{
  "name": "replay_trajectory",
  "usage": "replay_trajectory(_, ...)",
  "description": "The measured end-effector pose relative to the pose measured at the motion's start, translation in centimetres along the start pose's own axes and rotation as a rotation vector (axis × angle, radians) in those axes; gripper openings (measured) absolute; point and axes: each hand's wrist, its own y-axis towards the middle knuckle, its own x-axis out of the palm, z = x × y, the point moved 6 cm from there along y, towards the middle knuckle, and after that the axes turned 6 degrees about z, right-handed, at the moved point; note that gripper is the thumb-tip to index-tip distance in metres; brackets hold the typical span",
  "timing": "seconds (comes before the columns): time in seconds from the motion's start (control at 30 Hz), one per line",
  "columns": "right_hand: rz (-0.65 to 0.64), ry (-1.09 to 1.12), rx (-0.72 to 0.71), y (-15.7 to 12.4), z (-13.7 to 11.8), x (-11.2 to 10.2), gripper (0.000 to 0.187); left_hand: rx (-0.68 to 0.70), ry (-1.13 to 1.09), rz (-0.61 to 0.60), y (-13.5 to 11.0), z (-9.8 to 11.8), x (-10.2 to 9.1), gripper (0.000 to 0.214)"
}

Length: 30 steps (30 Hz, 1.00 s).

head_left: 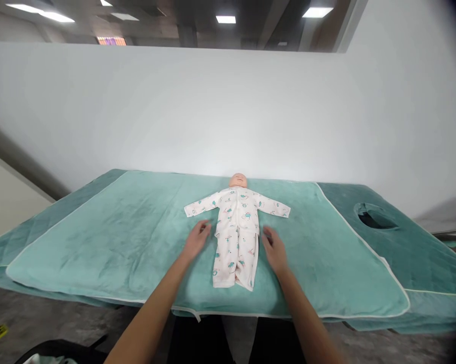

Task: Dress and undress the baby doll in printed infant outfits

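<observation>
Right in the middle of the light green blanket [144, 217], there's a baby doll [237, 222] laid out flat, front side up. The blanket is spread over a darker green bed [337, 207] pushed up to a white wall [175, 111], with a round hole [374, 218] toward the right end.

The doll's long axis runs pretty much straight away from the person — head [238, 180] by the wall, trousers [225, 258] pointing back this way, sleeves stretched out to both sides like a T. Its printed top [237, 210] comes down over the waist of the trousers, and the two leg ends are a bit spread, the right one flaring slightly outward.

Hands-wise, it's nearly symmetrical. The left hand [196, 240] is just beside the doll on the left, the right hand [275, 248] just beside it on the right, both around waist level and below the sleeves. So the doll lies inward from each grip, with the chest and head farther ahead. Which one's nearer? Honestly too close to call.

Neither grip has anything in it: fingers loosely bent, a bit blurry, and a small gap to the clothes on each side as far as I can tell.
</observation>
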Motion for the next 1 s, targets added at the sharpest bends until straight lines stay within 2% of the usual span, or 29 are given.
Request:
replay_trajectory(0.1,0.043,-0.120,-0.086,-7.7,1.3,-3.9,0.036,-0.008,0.064,0.155,-4.3,-3.1,-4.4,0.048)
replay_trajectory(0.17,0.051,-0.179,-0.113,-13.1,2.4,-5.7,0.032,-0.033,0.131,0.310,-8.5,-6.6,-6.5,0.044)
replay_trajectory(0.2,-0.004,-0.210,-0.120,-15.4,2.7,-5.8,0.030,-0.047,0.177,0.380,-10.8,-8.6,-7.2,0.041)
replay_trajectory(0.3,-0.400,-0.349,-0.066,-20.4,3.4,-3.4,0.025,-0.120,0.319,0.453,-16.7,-14.3,-7.6,0.036)
replay_trajectory(0.33,-0.550,-0.416,-0.031,-21.3,3.6,-2.2,0.024,-0.174,0.350,0.426,-18.0,-16.0,-7.4,0.034)
replay_trajectory(0.4,-0.821,-0.571,0.027,-22.4,3.8,0.3,0.021,-0.260,0.399,0.292,-19.0,-18.0,-6.4,0.030)
replay_trajectory(0.5,-1.107,-0.738,0.052,-22.9,4.1,3.4,0.026,-0.304,0.555,0.107,-18.2,-17.8,-5.1,0.022)
replay_trajectory(0.6,-1.235,-0.745,0.074,-23.4,4.8,5.2,0.040,-0.298,0.671,0.073,-17.0,-16.1,-5.1,0.019)
replay_trajectory(0.7,-1.235,-0.727,0.103,-23.8,5.9,5.3,0.042,-0.262,0.639,0.078,-16.8,-15.7,-5.4,0.019)
replay_trajectory(0.87,-1.183,-0.668,0.149,-23.4,6.1,4.6,0.043,-0.239,0.576,0.106,-17.0,-16.6,-5.5,0.021)
replay_trajectory(1.0,-1.235,-0.696,0.122,-23.5,5.8,4.8,0.044,-0.207,0.401,0.183,-16.6,-15.3,-6.5,0.024)
